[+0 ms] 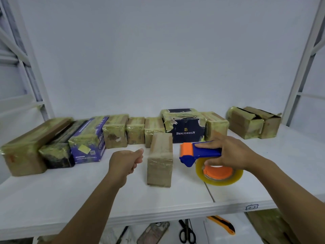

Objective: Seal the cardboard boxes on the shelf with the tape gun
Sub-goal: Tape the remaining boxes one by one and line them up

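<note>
A small brown cardboard box, wrapped in clear tape, stands alone near the middle of the white shelf. My right hand grips the blue handle of the tape gun, whose orange roller points left toward that box. Its roll of clear tape hangs below my hand. My left hand hovers just left of the box with fingers loosely curled, holding nothing and apart from the box.
Several taped boxes line the back of the shelf, among them a purple box, a dark "Benlydesign" box and a brown box at far right. Scissors and an orange cutter lie below the shelf.
</note>
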